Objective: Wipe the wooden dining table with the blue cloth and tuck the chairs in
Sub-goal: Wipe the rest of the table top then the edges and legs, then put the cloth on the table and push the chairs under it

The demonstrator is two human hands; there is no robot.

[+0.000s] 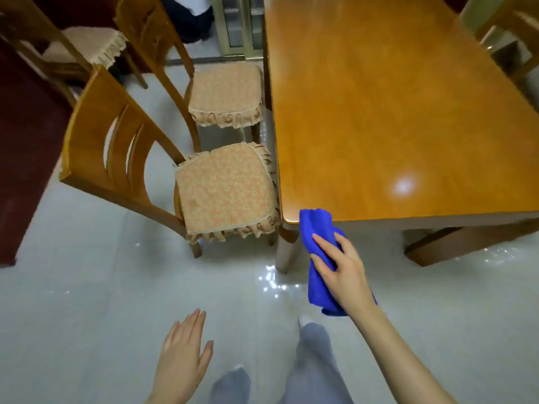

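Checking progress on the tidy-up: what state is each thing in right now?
blue cloth: bunched, held at the table's near corner.
right hand: grips the cloth.
left hand: open, holding nothing.
table: top bare, glossy.
near chair: pulled out, untucked.
far chair: pulled out, untucked.

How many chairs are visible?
4: near chair and far chair beside the table's left edge, a third chair at top left, a fourth chair partly cropped top right. Others may be hidden.
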